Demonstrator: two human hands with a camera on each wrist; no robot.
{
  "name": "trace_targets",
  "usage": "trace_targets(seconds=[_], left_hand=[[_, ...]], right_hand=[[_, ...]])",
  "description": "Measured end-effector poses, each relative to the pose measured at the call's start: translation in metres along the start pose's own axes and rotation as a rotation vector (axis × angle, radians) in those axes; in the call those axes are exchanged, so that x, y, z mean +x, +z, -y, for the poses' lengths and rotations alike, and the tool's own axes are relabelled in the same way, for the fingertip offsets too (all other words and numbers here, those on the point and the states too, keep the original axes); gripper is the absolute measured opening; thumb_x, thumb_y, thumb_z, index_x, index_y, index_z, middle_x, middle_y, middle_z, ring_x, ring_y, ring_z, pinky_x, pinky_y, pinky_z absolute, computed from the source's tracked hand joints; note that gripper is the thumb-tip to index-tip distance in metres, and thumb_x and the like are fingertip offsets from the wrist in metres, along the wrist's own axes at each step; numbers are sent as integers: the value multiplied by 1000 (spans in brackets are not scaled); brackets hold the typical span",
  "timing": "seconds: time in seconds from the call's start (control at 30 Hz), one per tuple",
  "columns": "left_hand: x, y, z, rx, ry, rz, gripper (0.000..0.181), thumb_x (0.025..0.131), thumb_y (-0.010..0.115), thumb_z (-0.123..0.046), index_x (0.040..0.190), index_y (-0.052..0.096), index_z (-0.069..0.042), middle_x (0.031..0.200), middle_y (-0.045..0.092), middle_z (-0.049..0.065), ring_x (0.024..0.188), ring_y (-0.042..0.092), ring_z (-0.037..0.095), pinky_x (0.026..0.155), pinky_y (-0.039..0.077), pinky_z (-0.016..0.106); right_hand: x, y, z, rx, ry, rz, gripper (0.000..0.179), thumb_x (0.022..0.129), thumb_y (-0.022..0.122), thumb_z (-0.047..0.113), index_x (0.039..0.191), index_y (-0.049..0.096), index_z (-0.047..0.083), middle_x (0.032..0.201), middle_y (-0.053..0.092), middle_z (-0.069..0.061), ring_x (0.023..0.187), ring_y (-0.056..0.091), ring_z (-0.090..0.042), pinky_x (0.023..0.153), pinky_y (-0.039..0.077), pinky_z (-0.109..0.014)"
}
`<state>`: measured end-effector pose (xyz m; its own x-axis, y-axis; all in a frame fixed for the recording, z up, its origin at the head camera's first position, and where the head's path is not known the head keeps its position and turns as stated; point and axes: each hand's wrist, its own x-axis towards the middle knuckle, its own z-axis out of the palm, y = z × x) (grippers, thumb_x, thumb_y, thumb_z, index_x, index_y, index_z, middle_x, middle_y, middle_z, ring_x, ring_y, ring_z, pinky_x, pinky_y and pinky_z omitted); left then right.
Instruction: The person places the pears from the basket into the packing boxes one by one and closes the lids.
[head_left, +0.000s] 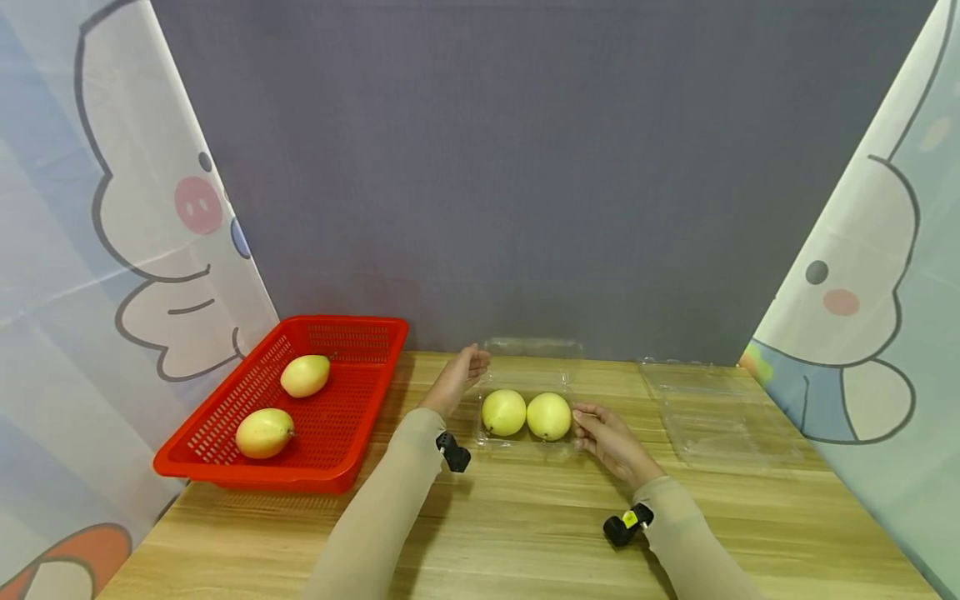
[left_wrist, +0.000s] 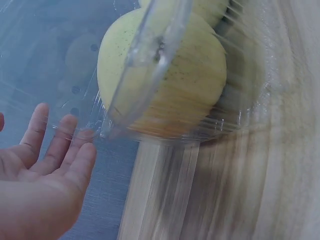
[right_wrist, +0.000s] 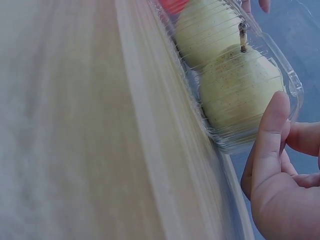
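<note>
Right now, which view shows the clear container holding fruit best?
The head view: the whole clear container, open lid included, is in frame. The left wrist view shows only a cropped close-up near the left hand; the right wrist view shows the end by the right hand, cropped above.

Plain pale-beige sleeves cover both forearms: the left sleeve (head_left: pixel 386 510) and the right sleeve (head_left: pixel 690 533) fit fairly closely and end at the wrists, leaving the left hand (head_left: pixel 457 377) and right hand (head_left: pixel 613 442) bare. A small, blocky black device (head_left: pixel 453 453) sits at four o'clock from the left cuff (head_left: pixel 427 422); a similar black unit (head_left: pixel 618 532), at seven o'clock from the right cuff (head_left: pixel 654 495), bears a bright yellow patch (head_left: pixel 630 518) towards its own one o'clock.
</note>
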<state>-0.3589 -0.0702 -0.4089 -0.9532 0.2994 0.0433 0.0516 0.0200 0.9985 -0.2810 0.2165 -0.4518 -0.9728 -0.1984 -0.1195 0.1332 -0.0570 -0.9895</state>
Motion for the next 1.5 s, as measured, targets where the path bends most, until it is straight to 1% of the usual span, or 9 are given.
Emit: trace_targets(seconds=[0.27, 0.57, 0.7, 0.77, 0.8, 0.93, 1.0, 1.3, 1.5], left_hand=[[0, -1, 1, 41, -16, 22, 66, 107, 30, -44, 148, 41, 7, 153, 39, 24, 141, 37, 36, 118, 26, 44], [-4, 0, 0, -60, -45, 21, 74, 103, 42, -52, 150, 35, 4, 153, 38, 24, 142, 33, 38, 119, 22, 45], [-8, -1, -1, -67, -48, 34, 69, 97, 47, -61, 131, 46, -1, 147, 40, 21, 140, 33, 38, 119, 21, 46], [-8, -1, 0, -53, -38, 63, 64, 98, 47, -60, 119, 46, 1, 144, 38, 22, 140, 32, 38, 119, 20, 46], [-9, -1, 0, -48, -32, 75, 60, 99, 47, -56, 118, 46, 1, 145, 36, 23, 141, 31, 38, 120, 19, 46], [-11, -3, 1, -1, -9, 127, 55, 104, 44, -37, 137, 46, 7, 152, 32, 23, 146, 25, 38, 120, 16, 47], [-14, -3, 1, 36, -11, 137, 56, 104, 44, -32, 146, 42, 5, 155, 32, 21, 146, 25, 37, 120, 17, 48], [-26, -3, -2, 152, -76, 160, 67, 101, 54, -39, 155, 35, -6, 160, 30, 10, 148, 21, 34, 119, 14, 55], [-29, -2, 1, 181, -91, 155, 74, 100, 54, -40, 157, 28, -4, 162, 26, 13, 148, 20, 36, 118, 14, 58]], right_hand=[[0, 0, 0, 5, 0, -11, 51, 108, 47, 15, 148, 28, -10, 105, 48, -8, 84, 48, -11, 68, 52, -21], [0, 0, -1, 16, 11, -19, 48, 108, 47, 14, 147, 30, -9, 105, 48, -8, 83, 48, -12, 68, 52, -21], [0, 0, -1, 19, 13, -22, 48, 108, 47, 13, 147, 30, -9, 105, 48, -8, 83, 49, -11, 68, 52, -21], [0, 0, -2, 23, 7, -17, 50, 108, 47, 14, 148, 29, -9, 105, 48, -7, 82, 49, -10, 68, 52, -21], [0, 0, -2, 23, 4, -14, 51, 108, 47, 14, 148, 28, -10, 105, 48, -7, 82, 49, -10, 68, 52, -21], [0, 1, -1, 25, 1, -8, 52, 108, 47, 14, 149, 27, -10, 105, 48, -7, 82, 49, -9, 68, 52, -20], [-1, 1, -1, 27, 6, -15, 50, 108, 47, 13, 148, 29, -10, 104, 48, -7, 82, 49, -9, 68, 52, -20], [0, 1, -1, 38, 6, -19, 44, 108, 45, 12, 143, 31, -10, 104, 47, -6, 83, 49, -10, 68, 52, -21], [2, 1, -1, 61, 3, -15, 21, 108, 46, 12, 121, 39, -1, 96, 48, -5, 79, 49, -10, 66, 51, -21]])
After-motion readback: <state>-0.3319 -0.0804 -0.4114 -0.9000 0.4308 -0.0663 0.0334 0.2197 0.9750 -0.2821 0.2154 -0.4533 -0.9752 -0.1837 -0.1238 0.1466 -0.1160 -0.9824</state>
